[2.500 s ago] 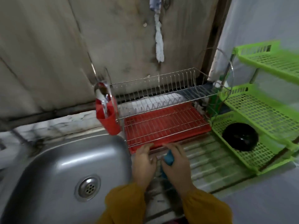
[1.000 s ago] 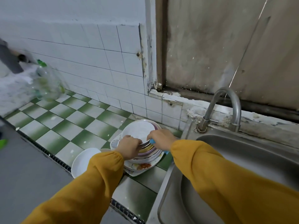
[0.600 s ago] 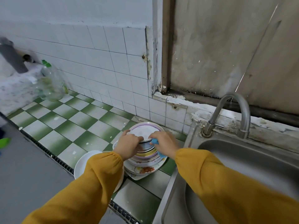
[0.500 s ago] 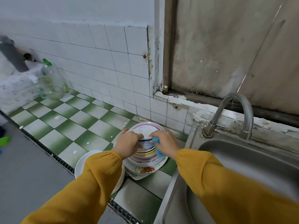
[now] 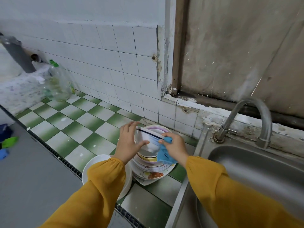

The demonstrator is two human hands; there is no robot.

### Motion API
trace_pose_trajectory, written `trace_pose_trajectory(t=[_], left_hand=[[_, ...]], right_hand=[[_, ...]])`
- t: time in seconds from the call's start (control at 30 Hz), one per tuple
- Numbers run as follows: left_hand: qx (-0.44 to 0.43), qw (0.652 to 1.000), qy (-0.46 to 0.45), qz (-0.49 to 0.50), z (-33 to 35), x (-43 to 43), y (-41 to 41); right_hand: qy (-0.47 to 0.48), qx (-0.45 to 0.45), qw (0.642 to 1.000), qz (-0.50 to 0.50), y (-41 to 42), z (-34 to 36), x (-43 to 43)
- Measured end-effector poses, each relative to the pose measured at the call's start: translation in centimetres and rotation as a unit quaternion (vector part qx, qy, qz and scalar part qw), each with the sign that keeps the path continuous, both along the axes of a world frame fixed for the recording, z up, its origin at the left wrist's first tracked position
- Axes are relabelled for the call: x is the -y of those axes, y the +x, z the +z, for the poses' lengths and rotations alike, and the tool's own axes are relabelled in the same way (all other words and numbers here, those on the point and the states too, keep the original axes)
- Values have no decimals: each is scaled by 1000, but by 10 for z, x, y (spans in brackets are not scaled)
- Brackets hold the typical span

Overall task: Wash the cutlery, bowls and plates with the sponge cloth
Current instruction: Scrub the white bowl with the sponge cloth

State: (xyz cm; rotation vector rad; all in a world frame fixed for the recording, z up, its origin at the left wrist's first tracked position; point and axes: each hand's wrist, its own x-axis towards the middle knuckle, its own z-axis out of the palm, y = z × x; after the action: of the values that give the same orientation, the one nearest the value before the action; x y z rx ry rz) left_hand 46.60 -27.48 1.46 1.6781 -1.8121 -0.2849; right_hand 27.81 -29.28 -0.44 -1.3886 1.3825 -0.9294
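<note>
A white bowl (image 5: pixel 148 139) with a dark rim line is tilted above a stack of dirty plates and bowls (image 5: pixel 152 168) on the green-checked counter. My left hand (image 5: pixel 129 143) holds the bowl by its left side, thumb against its wall. My right hand (image 5: pixel 175 147) grips the blue sponge cloth (image 5: pixel 164 155), which hangs against the bowl's right side. A white plate (image 5: pixel 95 163) lies partly under my left sleeve. I see no cutlery.
The steel sink (image 5: pixel 256 175) with its curved tap (image 5: pixel 251 119) lies to the right. A clear plastic bottle (image 5: pixel 57 83) stands at the back left by the tiled wall. The counter edge (image 5: pixel 54 150) runs diagonally at the left.
I turned from the dish rack to the stack of dishes left of the sink. Both hands reached the stack, and the top white bowl is now lifted and tilted off it.
</note>
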Motion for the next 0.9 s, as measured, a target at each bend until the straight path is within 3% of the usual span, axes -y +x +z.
trace_pose_trajectory(t=[0.1, 0.23, 0.3, 0.43, 0.53, 0.6, 0.7, 0.83, 0.9], left_hand=[[-187, 978, 63, 73, 1, -3, -8], [-427, 876, 169, 149, -2, -5, -24], [-542, 798, 197, 172, -2, -5, -32], [-740, 608, 237, 163, 4, -8, -45], [-804, 529, 240, 126, 10, -15, -58], [-818, 520, 224, 105, 17, -20, -66], [-812, 547, 183, 94, 34, -29, -81], [-768, 617, 87, 147, 53, -41, -98], [-740, 647, 55, 177, 63, -55, -105]], right_hand=[[34, 88, 994, -47, -1, 4, 0], [129, 219, 965, -67, -6, 13, -6], [177, 279, 940, -82, -10, 20, -10], [271, 380, 878, -104, -11, 42, -24], [322, 456, 826, -77, -14, 59, -37], [328, 484, 811, -42, -21, 69, -50], [314, 471, 824, -30, -41, 84, -70], [325, 369, 868, -72, -76, 93, -94], [258, 370, 881, -141, -93, 97, -111]])
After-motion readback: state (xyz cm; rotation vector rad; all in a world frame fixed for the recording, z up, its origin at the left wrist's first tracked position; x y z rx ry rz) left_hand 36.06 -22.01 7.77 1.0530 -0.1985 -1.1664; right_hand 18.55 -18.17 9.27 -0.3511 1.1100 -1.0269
